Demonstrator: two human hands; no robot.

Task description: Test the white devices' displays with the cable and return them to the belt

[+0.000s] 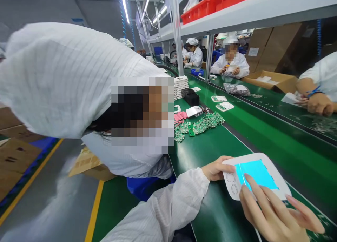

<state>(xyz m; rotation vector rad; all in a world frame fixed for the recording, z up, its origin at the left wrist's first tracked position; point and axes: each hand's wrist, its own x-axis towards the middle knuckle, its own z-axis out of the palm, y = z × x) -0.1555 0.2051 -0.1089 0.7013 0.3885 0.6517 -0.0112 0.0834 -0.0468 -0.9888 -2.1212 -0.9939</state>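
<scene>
My left hand [219,168] pinches the left end of a white plastic panel [263,158] with rounded corners. A bright blue film [259,170] covers the middle of the panel, and a thin pale line runs across the film near its left side. Two outlined shapes show on the panel's left part. My right hand [276,210] lies over the panel's lower edge, its fingers stretched and apart, with fingertips at the blue film. Whether they press on it or hover, I cannot tell. The panel is raised above the green bench [213,214].
A person in a white cap [60,77] leans in close on the left. Green circuit boards [205,124], pink strips [180,116] and stacked white panels [181,87] lie further along. Two panels [224,106] sit on the green belt [252,126]. Co-workers sit opposite.
</scene>
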